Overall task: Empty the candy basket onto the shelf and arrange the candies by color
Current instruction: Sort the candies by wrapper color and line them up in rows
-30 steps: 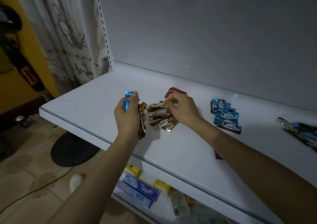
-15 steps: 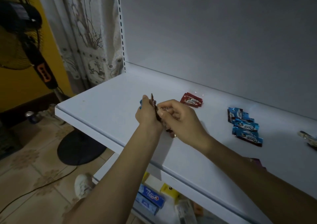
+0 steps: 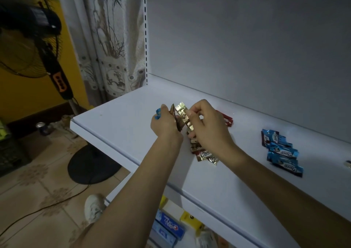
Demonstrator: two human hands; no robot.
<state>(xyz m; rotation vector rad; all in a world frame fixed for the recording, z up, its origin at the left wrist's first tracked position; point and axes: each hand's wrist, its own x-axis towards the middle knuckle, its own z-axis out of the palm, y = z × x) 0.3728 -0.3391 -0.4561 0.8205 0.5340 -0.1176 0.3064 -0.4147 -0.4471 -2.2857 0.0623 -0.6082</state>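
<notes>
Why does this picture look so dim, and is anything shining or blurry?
Head view throughout: weak bluish light, brightest on the shelf around the blue candies; the left forearm throws a soft shadow on it; the gold wrapper glints; wrapper print reads sharp, while the fan is murky.

The shelf (image 3: 121, 126) is white. The gold candy (image 3: 182, 113) is gold foil. The brown candy (image 3: 176, 123) is dark brown. The blue candy (image 3: 158, 113) is bright blue. The red candy (image 3: 228, 119) is red. The blue pile (image 3: 281, 151) has blue wrappers with white lettering. The brown pile (image 3: 204, 153) mixes brown and gold. The curtain (image 3: 112, 38) is white with a grey bamboo print. The wall (image 3: 28, 95) is yellow. The fan (image 3: 59, 82) is black with an orange panel. The floor (image 3: 38, 181) is beige tile with a floral motif.
</notes>
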